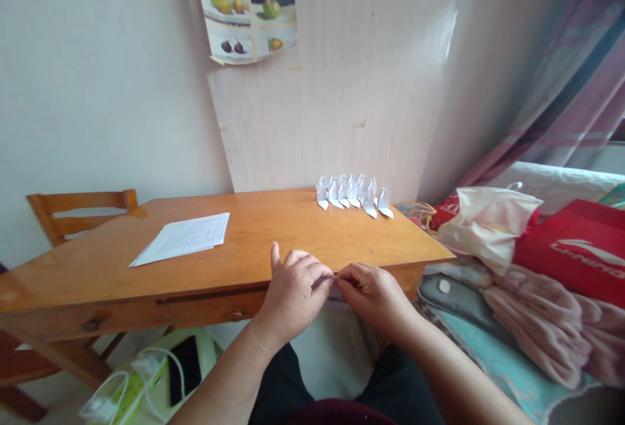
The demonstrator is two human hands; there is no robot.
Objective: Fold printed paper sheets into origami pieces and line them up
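At the front edge of the table, my left hand [295, 291] is closed in a pinch, its little finger lifted away. My right hand [374, 291] pinches from the other side, so the fingertips of both hands nearly meet. Between and just below them shows a small pale piece of paper [336, 293], mostly hidden by the fingers; its folded shape cannot be made out. Several folded paper figures [352, 192], white with printing and pointed tips, stand grouped at the table's back right. A stack of printed sheets [188, 237] lies flat on the left.
The wooden table [263, 223] backs onto a wall with a fruit picture [248, 20]. A chair [88, 210] stands at the far left. Cables and a phone [184, 370] lie on a box below. Bags [571, 249] and clothing crowd the right side.
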